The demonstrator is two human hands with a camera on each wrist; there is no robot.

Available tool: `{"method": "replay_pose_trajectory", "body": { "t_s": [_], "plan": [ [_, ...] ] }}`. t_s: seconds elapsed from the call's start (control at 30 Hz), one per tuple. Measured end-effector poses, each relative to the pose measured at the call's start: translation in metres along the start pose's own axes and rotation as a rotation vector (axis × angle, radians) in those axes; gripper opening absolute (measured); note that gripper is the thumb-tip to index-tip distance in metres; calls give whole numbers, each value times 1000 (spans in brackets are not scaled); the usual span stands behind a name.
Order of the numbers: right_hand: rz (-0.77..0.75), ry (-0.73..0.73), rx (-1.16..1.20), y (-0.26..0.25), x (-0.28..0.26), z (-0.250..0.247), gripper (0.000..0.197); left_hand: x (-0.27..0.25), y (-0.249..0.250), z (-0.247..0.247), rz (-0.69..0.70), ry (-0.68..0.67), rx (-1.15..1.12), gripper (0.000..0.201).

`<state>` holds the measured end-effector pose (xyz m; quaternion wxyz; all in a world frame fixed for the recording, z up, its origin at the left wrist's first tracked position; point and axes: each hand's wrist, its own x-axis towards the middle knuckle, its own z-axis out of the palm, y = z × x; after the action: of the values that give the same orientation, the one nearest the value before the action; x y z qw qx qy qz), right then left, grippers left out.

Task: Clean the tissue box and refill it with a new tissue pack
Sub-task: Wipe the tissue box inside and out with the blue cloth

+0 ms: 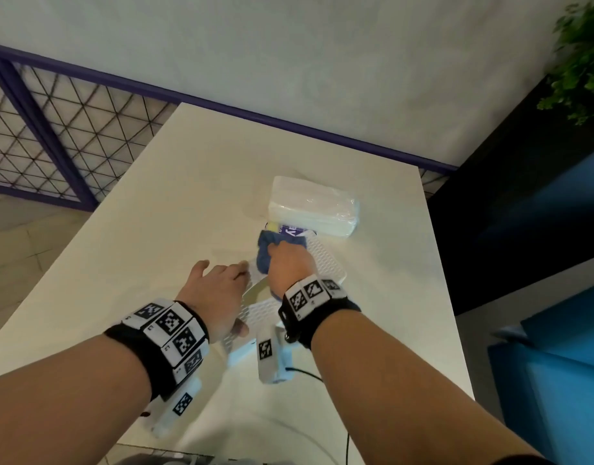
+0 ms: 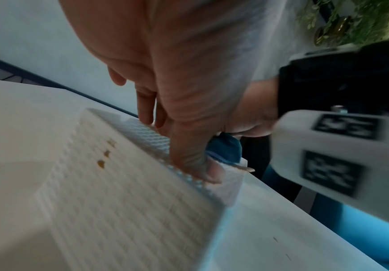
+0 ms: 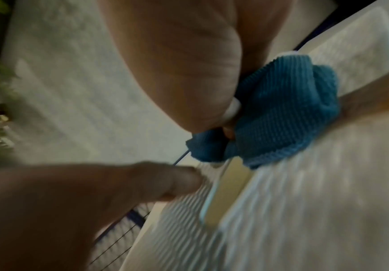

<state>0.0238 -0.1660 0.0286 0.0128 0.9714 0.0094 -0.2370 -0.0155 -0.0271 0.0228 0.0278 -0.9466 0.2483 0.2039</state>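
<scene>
A white table (image 1: 175,209) fills the middle of the head view, with a wall at the top, a purple-framed mesh railing (image 1: 54,135) at upper left and a plant (image 1: 580,62) at upper right. The new tissue pack (image 1: 314,206), clear-wrapped, is seen right of centre, lying just beyond the tissue box (image 1: 326,260), presumably kept within reach for the refill. The box, white and ribbed with a wooden slot strip on top, lies at frame centre under both hands; brownish spots show on its side in the left wrist view, likely the reason for wiping. A printed purple wrapper (image 1: 294,231) is wedged between box and pack. The left hand (image 1: 218,290) is spread over the box's left edge, fingers straight and pressing, apparently to steady it. The right hand (image 1: 289,263) is clamped round a bunched blue cloth (image 1: 265,253), pressed on the box top beside the slot. Cleaning is judged under way; refill not yet begun.
</scene>
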Motion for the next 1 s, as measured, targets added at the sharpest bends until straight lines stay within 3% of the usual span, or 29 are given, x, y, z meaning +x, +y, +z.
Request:
{"method": "replay_pose_trajectory", "body": {
  "t_s": [0.1,0.2,0.23,0.33,0.4,0.5,0.57,0.7,0.8,0.9,1.0],
  "plan": [
    [-72,-26,106,-8,-12,9,43,-3,-1,0,4,36,-48,92],
    [-77,5,452,26,-26,-16,31,-11,-6,0,-53,98,-124,108],
    [-47,58,447,38,-32,-31,33,-16,-8,1,-81,123,-130,115],
    [78,283,314,73,-35,-44,38,-26,-12,6,-154,139,-112,124],
    [44,238,269,82,-30,-33,37,-28,-13,10,-177,121,-124,119],
    [17,-4,155,81,-14,-1,53,-25,-14,12,-207,98,-182,115],
    [-18,-11,116,71,-9,10,55,-22,-14,12,-223,83,-194,117],
    [-310,-23,209,18,-23,26,56,-19,-11,11,-224,81,-154,108],
    [-494,-67,102,-17,-36,31,55,-19,-11,10,-228,79,-136,97],
    [-521,-78,50,9,-29,19,52,-20,-13,12,-214,86,-137,100],
    [-351,-29,-160,50,-14,7,55,-20,-15,13,-207,87,-145,112]
  ]
}}
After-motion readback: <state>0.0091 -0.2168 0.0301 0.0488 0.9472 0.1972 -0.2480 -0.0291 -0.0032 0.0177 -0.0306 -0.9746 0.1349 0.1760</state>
